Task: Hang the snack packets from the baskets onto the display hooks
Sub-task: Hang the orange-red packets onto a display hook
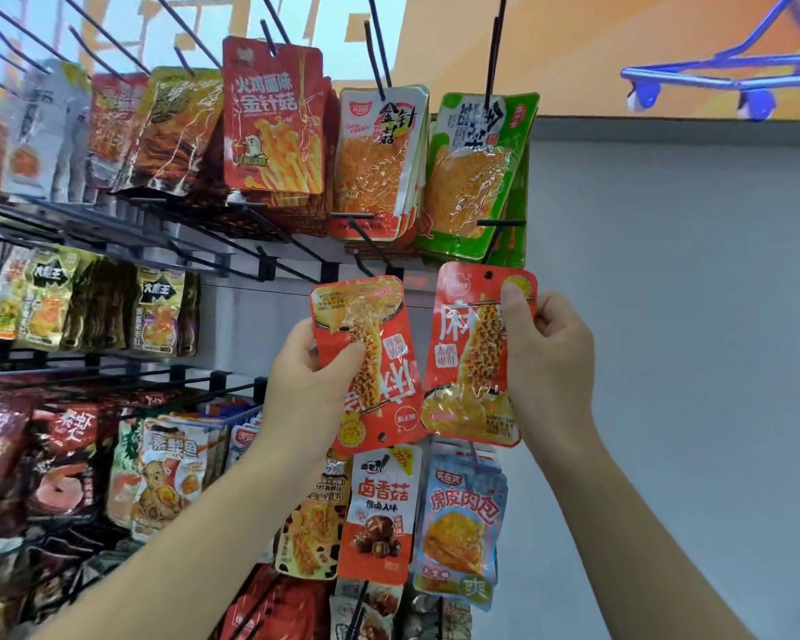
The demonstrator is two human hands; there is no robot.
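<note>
Two red snack packets, one per hand, are held up before the display rack, in the gap between the upper and lower rows of hung stock.

Item 1: upright packet (472,362). Pinched by the right hand (550,353), thumb pressed on the front near the top right corner, fingers curled behind. Long axis near vertical. Its hang hole (489,275) sits at the top edge, just beneath the right hook (493,242), a bare black prong jutting out below the green packets (476,177).

Item 2: inverted packet (379,362). Gripped by the left hand (306,376), thumb across the front at mid-height, fingers behind. Long axis leans, top end toward the left. Printing reads upside down, and its punched hole (382,437) lies at the bottom end, away from the left hook (360,235) above it.

Assessment: the right hand is the readier of the two. Its hole already faces the prong, so a short lift up and in toward the rack looks sufficient. The left packet probably needs turning end for end before it can be threaded.
</note>
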